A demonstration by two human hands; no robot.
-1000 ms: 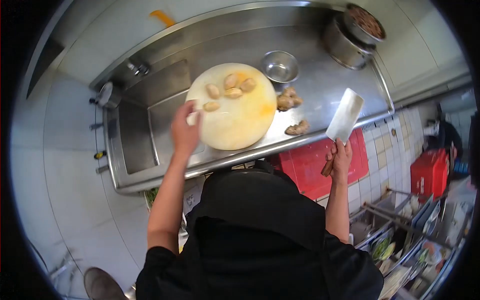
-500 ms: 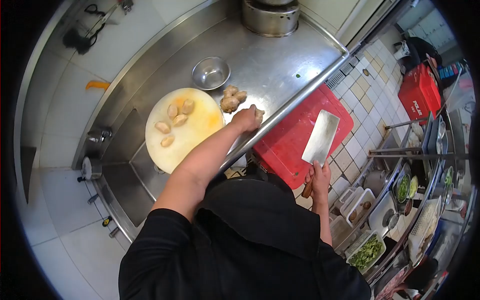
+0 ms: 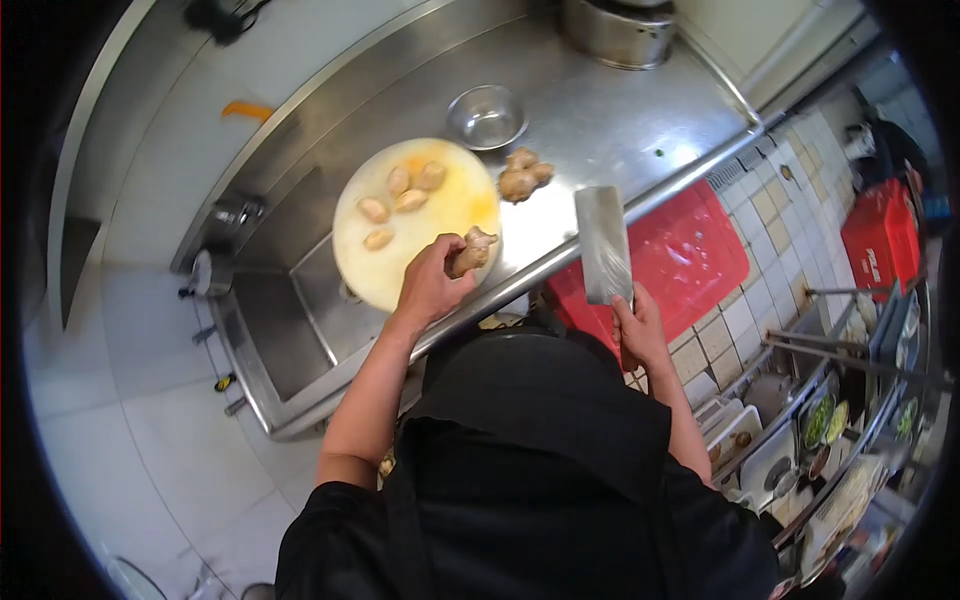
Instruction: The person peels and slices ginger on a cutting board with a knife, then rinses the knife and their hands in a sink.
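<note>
My left hand (image 3: 437,280) is closed round a piece of unpeeled ginger (image 3: 474,252), over the right edge of the round white cutting board (image 3: 410,278). Several pale peeled ginger pieces (image 3: 410,201) lie toward the far side of that board, which has a yellow stain. My right hand (image 3: 639,325) grips the handle of a cleaver (image 3: 604,246), its broad blade raised above the counter's front edge. Another knob of unpeeled ginger (image 3: 523,176) sits on the steel right of the board. Just beyond stands a small metal bowl (image 3: 487,117).
The steel counter (image 3: 600,120) has a raised front rim, and a sink basin (image 3: 280,330) is at its left. A metal pot (image 3: 622,35) stands at the back. Below the rim is a red lid or box (image 3: 690,255). Shelves with food containers (image 3: 770,470) line the right side.
My left hand has brought the ginger from the counter's front edge leftward to the cutting board. The cleaver has moved left, nearer the board, and turned more upright. The camera view has shifted.
</note>
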